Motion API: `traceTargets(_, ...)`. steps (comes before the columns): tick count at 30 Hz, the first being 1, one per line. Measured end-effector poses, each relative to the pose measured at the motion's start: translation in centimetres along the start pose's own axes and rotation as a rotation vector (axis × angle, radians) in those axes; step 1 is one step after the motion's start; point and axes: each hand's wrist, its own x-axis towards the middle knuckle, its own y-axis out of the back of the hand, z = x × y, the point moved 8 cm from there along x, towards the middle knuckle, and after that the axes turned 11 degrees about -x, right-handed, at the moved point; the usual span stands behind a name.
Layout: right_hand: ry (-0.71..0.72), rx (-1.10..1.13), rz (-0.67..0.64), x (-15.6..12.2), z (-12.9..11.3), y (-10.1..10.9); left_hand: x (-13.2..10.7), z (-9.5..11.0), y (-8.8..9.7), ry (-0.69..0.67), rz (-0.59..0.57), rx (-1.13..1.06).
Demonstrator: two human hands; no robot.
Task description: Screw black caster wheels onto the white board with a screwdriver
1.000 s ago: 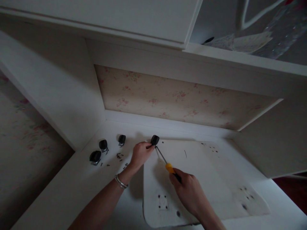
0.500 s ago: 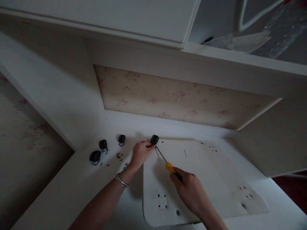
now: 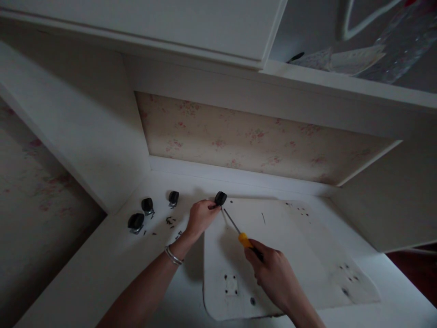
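Observation:
At the far left corner of a white board [image 3: 273, 255], my left hand [image 3: 201, 218] is closed on a black caster wheel [image 3: 220, 198]. The fingers hide most of its mounting plate. My right hand [image 3: 273, 271] is wrapped round the yellow-and-black handle of a screwdriver [image 3: 243, 238]. Its shaft points up and left, the tip close to the caster's base; whether it touches a screw cannot be made out. On the surface to the left lie a caster [image 3: 173, 198], a second caster [image 3: 147, 206] and a third caster [image 3: 135, 222], near several small dark screws [image 3: 170, 222].
The board lies on a white surface [image 3: 160, 278], with groups of screw holes at its other corners. Behind stand a white ledge and a floral panel [image 3: 252, 136]. A cabinet door [image 3: 143, 27] and a shelf with plastic wrapping [image 3: 406, 50] overhang above.
My right hand has drawn slightly down and to the right, and the screwdriver tip has shifted a little right of the caster's base. My left hand still holds the caster in place.

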Motion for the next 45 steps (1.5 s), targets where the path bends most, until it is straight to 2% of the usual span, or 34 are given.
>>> traceTargets(3,-0.052,0.151,-0.015,0.0,0.8,-0.3,0.0,-0.1,0.0,-0.006,-0.005,0.001)
traceTargets(6,-0.040,0.518,-0.099,-0.4,1.1,-0.8,0.1,-0.3,-0.1,-0.016,-0.010,-0.001)
traceTargets(9,0.081,0.867,-0.215,-1.3,0.5,-0.2,0.2,-0.6,-0.1,-0.029,-0.017,-0.007)
traceTargets(11,0.230,0.974,-0.293,-2.1,-0.1,1.1,0.3,-0.8,-0.1,-0.036,-0.022,-0.017)
traceTargets(13,0.385,0.945,-0.327,-2.7,-0.7,2.5,0.3,-1.0,0.2,-0.043,-0.027,-0.029)
traceTargets(14,0.409,0.882,-0.280,-2.5,-0.6,3.3,0.2,-1.2,0.4,-0.045,-0.026,-0.033)
traceTargets(15,0.387,0.804,-0.164,-2.0,-0.2,4.4,0.2,-1.4,0.7,-0.045,-0.023,-0.033)
traceTargets(18,0.182,0.546,0.312,-0.3,1.5,8.1,-0.1,-2.1,1.9,-0.045,0.001,-0.020)
traceTargets(19,0.137,0.465,0.410,0.1,1.5,9.0,-0.3,-2.4,2.4,-0.045,0.007,-0.012)
traceTargets(21,0.083,0.311,0.507,1.0,0.7,10.1,-0.6,-2.7,3.0,-0.054,0.006,0.004)
traceTargets(24,0.063,0.198,0.561,2.5,-1.1,11.1,-1.0,-2.3,3.2,-0.096,-0.021,0.019)
traceTargets(30,0.109,0.201,0.664,5.0,-3.7,12.0,-1.4,-0.6,2.1,-0.194,-0.083,0.016)
traceTargets(34,0.111,0.162,0.635,6.5,-4.1,11.4,-1.4,0.0,1.0,-0.252,-0.109,0.047)
traceTargets(37,0.128,0.155,0.585,7.4,-4.4,10.6,-1.3,-0.3,0.5,-0.253,-0.122,0.073)
traceTargets(45,0.125,0.164,0.524,8.5,-4.5,9.3,-0.9,-1.9,0.6,-0.228,-0.083,0.067)
